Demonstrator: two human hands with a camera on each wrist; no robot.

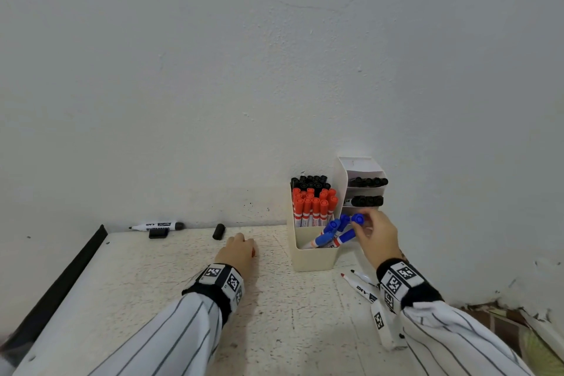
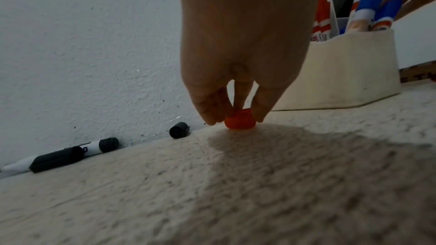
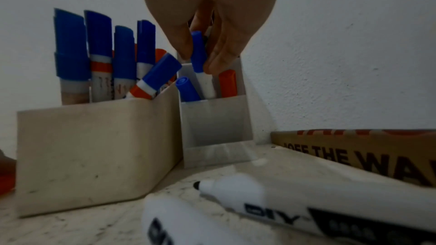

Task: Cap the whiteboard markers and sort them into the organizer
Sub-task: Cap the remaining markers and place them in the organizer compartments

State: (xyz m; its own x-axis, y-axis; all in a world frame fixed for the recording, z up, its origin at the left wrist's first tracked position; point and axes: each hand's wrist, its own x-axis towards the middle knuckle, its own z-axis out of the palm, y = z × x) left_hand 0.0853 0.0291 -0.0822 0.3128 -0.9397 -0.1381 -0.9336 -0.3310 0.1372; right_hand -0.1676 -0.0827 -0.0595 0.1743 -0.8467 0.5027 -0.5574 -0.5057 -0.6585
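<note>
**Both hands pinching, one at a cap, one at a marker**

Striped sleeves (image 1: 171, 336) fill the bottom of the head view. At far left an uncapped black marker (image 1: 157, 226) lies by the wall, a black cap (image 1: 218, 231) right of it. Centre, the left hand (image 1: 236, 253) pinches a red cap (image 2: 240, 122) on the table (image 1: 152, 284). Right, the cream organizer (image 1: 314, 259) holds black, red and blue markers. The right hand (image 1: 378, 238) pinches a blue marker (image 3: 197, 51) over the tiered bin (image 3: 216, 118). Two uncapped markers (image 1: 361, 285) lie lower right.

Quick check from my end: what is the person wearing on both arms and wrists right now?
Both arms are in white sleeves with thin dark pinstripes. Each wrist carries a black band fitted with white blocks printed with black square fiducial markers, on the left wrist and the right wrist. The left hand and right hand are bare.
</note>
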